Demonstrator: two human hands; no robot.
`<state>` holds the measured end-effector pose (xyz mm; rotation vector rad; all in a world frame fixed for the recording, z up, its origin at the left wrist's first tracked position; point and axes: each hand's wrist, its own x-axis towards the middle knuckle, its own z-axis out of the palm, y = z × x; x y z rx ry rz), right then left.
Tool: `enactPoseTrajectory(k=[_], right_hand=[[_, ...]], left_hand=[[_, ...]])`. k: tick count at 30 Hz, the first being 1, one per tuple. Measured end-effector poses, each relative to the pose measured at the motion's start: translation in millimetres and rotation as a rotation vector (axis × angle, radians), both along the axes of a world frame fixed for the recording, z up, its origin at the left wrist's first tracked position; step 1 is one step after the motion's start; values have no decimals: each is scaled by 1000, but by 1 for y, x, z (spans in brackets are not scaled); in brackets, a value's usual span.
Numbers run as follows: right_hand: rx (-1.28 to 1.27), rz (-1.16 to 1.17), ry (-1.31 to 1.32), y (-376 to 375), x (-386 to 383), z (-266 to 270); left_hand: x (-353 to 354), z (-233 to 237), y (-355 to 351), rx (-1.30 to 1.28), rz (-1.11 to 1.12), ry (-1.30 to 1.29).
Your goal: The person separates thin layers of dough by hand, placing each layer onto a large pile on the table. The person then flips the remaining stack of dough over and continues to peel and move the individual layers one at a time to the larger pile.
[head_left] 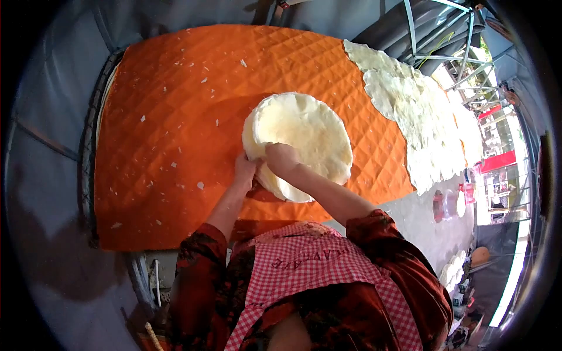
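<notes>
A stack of round, pale flatbread sheets (310, 134) lies near the middle of an orange quilted cloth (170, 117). My left hand (244, 167) is closed at the stack's lower left edge, with its fingertips partly hidden at the rim. Over the left part of the stack, my right hand (281, 159) has its fingers curled together at the edge of the upper sheet. The two hands are close to each other. Small white flakes are scattered on the cloth to the left of the stack.
More thin pale sheets (410, 105) overlap along the right end of the cloth. Metal frame bars (468, 35) and dark rolled material (404, 29) stand at the upper right. Grey sheeting surrounds the work area. A pinkish container (449, 205) sits on the ground at the right.
</notes>
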<state>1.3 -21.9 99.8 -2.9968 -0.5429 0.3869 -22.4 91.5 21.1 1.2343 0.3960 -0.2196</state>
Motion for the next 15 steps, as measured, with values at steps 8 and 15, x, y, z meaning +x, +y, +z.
enactPoseTrajectory(k=[8,15], right_hand=[[41,-20,53,17,2,-6],[673,-394,616,-76,-78,25]], left_hand=[[8,-28,6,-294,35,20],[-3,49,-1,-78,-56,132]])
